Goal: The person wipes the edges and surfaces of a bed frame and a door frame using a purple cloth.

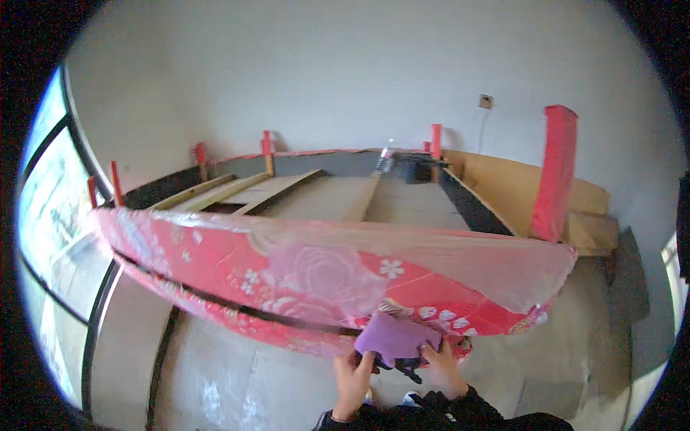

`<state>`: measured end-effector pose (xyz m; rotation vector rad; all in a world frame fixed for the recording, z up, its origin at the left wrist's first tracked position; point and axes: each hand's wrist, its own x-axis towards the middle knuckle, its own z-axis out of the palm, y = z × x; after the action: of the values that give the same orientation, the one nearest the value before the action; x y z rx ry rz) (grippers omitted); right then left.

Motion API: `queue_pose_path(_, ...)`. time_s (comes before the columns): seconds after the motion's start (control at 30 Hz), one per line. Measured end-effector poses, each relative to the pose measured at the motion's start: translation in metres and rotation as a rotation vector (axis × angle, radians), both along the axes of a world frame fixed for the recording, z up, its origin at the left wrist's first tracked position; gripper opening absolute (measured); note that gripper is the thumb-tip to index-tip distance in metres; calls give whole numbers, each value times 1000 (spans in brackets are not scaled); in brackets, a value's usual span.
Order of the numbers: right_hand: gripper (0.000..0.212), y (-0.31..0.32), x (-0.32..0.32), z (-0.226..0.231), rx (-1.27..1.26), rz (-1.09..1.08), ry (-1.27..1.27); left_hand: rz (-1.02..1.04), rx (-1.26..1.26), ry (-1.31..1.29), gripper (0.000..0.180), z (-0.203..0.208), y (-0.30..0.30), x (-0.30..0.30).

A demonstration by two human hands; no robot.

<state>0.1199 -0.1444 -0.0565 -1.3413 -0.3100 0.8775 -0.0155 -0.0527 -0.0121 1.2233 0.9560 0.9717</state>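
My left hand pinches the left edge of a purple cloth, and my right hand grips its right edge. The cloth is spread between them. Something black and crumpled hangs just under the cloth; I cannot make out what it is. Right behind the cloth runs a long panel covered in red fabric with pink roses and white flowers. A dark slit crosses its lower part. The cloth hides a bit of this panel, and I cannot tell whether it touches it.
Behind the panel is a wooden frame with slats and red-wrapped posts. A clear bottle and a dark object sit at its far side. A brown board leans by the wall. Dark-framed windows stand left.
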Motion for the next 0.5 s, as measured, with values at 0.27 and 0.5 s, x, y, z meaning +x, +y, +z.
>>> queue_pose_path(0.27, 45, 23, -20, 7, 40, 234, 125, 120, -72, 7, 30, -7, 9, -22)
queue_pose_path(0.5, 45, -29, 11, -2, 146, -66, 24, -201, -17, 8, 33, -2, -13, 30)
